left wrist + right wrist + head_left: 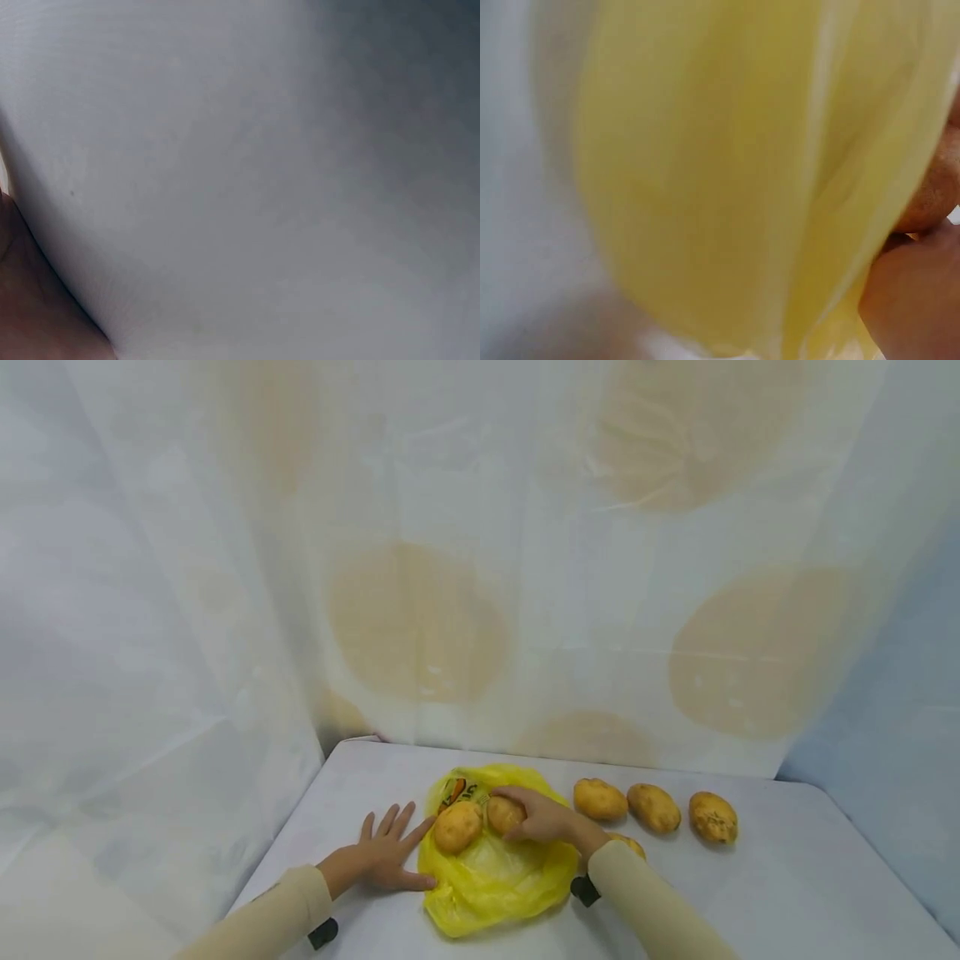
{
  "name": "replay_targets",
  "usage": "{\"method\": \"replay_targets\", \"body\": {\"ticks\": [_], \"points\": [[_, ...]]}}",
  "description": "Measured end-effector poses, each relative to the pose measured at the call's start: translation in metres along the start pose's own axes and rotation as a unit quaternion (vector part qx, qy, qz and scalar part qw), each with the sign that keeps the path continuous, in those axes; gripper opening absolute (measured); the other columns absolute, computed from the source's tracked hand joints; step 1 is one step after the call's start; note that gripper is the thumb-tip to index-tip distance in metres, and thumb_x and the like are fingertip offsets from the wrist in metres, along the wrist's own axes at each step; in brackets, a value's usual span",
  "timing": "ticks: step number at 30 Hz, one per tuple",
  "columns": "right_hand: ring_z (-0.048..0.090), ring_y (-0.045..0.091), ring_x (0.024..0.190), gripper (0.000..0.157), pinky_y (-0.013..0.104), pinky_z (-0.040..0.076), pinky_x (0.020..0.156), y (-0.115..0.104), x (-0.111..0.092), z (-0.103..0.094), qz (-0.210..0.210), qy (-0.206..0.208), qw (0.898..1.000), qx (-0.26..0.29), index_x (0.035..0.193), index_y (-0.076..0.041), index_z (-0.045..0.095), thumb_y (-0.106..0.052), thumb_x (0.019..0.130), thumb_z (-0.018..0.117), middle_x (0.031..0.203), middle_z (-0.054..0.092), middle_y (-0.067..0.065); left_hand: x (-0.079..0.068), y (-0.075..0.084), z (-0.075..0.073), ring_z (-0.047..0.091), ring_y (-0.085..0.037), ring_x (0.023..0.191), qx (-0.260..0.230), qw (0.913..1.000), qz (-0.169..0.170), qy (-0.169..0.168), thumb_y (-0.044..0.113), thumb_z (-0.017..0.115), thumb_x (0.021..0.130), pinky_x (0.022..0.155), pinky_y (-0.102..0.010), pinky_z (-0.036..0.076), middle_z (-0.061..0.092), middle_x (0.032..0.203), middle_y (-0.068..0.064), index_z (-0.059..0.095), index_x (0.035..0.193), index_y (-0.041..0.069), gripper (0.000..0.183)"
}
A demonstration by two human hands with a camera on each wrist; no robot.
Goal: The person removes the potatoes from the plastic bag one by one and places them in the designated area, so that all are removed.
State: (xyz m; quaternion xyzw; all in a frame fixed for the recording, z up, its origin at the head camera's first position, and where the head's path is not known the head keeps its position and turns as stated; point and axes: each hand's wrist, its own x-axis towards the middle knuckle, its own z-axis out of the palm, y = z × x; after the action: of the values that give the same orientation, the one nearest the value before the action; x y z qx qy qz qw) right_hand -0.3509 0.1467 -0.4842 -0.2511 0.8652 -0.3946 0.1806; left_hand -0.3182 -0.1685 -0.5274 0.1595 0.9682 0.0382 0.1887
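A yellow plastic bag (495, 893) lies spread on the table, with dark print near its far edge. One potato (458, 827) rests on its left part. My right hand (543, 817) grips a second potato (504, 815) just beside it, fingers over the top and thumb on the near side. In the right wrist view the bag (705, 172) fills the middle, and part of the hand (919, 292) shows at the right edge. My left hand (388, 857) lies with fingers spread at the bag's left edge. The left wrist view shows mostly the pale tabletop.
Right of the bag lie three potatoes in a row: one (600, 799), another (654, 808) and a third (713, 817). A further potato (628, 844) is partly hidden behind the right forearm. White spotted sheeting (570, 610) hangs behind the white table (795, 877).
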Motion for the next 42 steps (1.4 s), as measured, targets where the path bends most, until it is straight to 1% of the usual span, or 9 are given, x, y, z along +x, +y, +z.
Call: {"method": "replay_targets", "body": {"ticks": [3,7,12,15,19,24,32,37,42], "points": [[0.035,0.035,0.14,0.077,0.062,0.031,0.111,0.0,0.0,0.0,0.023,-0.018,0.999,0.028,0.149,-0.024,0.042,-0.01,0.081,0.078,0.156,0.037,0.011,-0.003,0.002,-0.001,0.001,-0.043,0.152,0.0,1.0,0.002,0.001,0.095,0.045,0.068,0.113,-0.073,-0.006,-0.002,0.168,-0.012,0.013,0.159,0.037,0.112],[0.037,0.035,0.138,0.082,0.061,0.031,0.111,0.002,0.001,0.001,0.032,-0.022,0.998,0.056,0.148,-0.026,0.041,-0.007,0.078,0.08,0.155,0.037,0.011,-0.006,0.004,-0.002,0.003,-0.043,0.152,0.001,0.9999,0.005,0.01,0.093,0.045,0.07,0.114,-0.073,-0.002,0.0,0.168,-0.013,0.015,0.159,0.035,0.11],[0.039,0.034,0.136,0.084,0.059,0.033,0.11,0.007,0.002,0.002,0.019,-0.016,0.998,0.051,0.148,-0.024,0.039,-0.006,0.077,0.081,0.153,0.038,0.011,-0.007,0.004,-0.003,0.004,-0.044,0.152,0.002,0.9998,0.008,0.016,0.092,0.047,0.071,0.113,-0.074,-0.001,0.001,0.167,-0.014,0.016,0.159,0.034,0.109],[0.039,0.033,0.136,0.085,0.06,0.032,0.111,0.009,0.001,0.002,0.022,-0.014,0.999,0.047,0.147,-0.026,0.038,-0.007,0.076,0.081,0.153,0.038,0.011,-0.004,0.003,-0.001,0.004,-0.044,0.152,0.001,0.9999,0.009,0.013,0.092,0.046,0.071,0.113,-0.073,-0.002,0.0,0.167,-0.014,0.016,0.159,0.035,0.109],[0.038,0.034,0.137,0.087,0.06,0.03,0.112,0.011,0.0,0.003,0.032,-0.012,0.998,0.058,0.148,-0.028,0.037,-0.007,0.076,0.082,0.154,0.037,0.011,-0.004,0.004,-0.002,0.004,-0.043,0.152,-0.002,0.9999,0.007,0.009,0.093,0.046,0.07,0.113,-0.073,-0.002,0.0,0.167,-0.013,0.016,0.159,0.034,0.11],[0.037,0.036,0.138,0.09,0.061,0.03,0.112,0.012,0.0,0.003,0.03,-0.015,0.997,0.076,0.15,-0.026,0.033,-0.007,0.076,0.082,0.155,0.034,0.012,-0.007,0.004,-0.004,0.005,-0.044,0.152,0.0,0.9999,0.008,0.014,0.092,0.047,0.071,0.114,-0.073,-0.001,0.001,0.167,-0.014,0.017,0.159,0.033,0.11],[0.039,0.035,0.136,0.092,0.06,0.03,0.112,0.015,-0.004,0.006,0.048,-0.012,0.991,0.123,0.151,-0.03,0.031,-0.01,0.078,0.083,0.156,0.031,0.012,-0.009,0.004,-0.002,0.004,-0.044,0.152,-0.001,0.9998,0.012,0.014,0.092,0.045,0.071,0.114,-0.073,-0.001,0.001,0.167,-0.014,0.017,0.159,0.033,0.11],[0.04,0.035,0.135,0.093,0.06,0.03,0.112,0.015,-0.003,0.008,0.051,-0.018,0.99,0.127,0.152,-0.03,0.03,-0.01,0.078,0.083,0.156,0.031,0.013,-0.011,0.004,0.0,0.004,-0.044,0.152,-0.001,0.9999,0.004,0.012,0.092,0.047,0.071,0.114,-0.073,-0.002,0.001,0.167,-0.014,0.016,0.159,0.033,0.109],[0.04,0.035,0.135,0.093,0.06,0.029,0.112,0.013,-0.001,0.006,0.054,-0.016,0.991,0.123,0.151,-0.03,0.031,-0.01,0.077,0.083,0.156,0.031,0.013,-0.01,0.003,-0.002,0.004,-0.043,0.152,0.004,0.9996,0.007,0.025,0.093,0.045,0.071,0.114,-0.072,-0.002,0.0,0.167,-0.014,0.016,0.159,0.034,0.109]]}}
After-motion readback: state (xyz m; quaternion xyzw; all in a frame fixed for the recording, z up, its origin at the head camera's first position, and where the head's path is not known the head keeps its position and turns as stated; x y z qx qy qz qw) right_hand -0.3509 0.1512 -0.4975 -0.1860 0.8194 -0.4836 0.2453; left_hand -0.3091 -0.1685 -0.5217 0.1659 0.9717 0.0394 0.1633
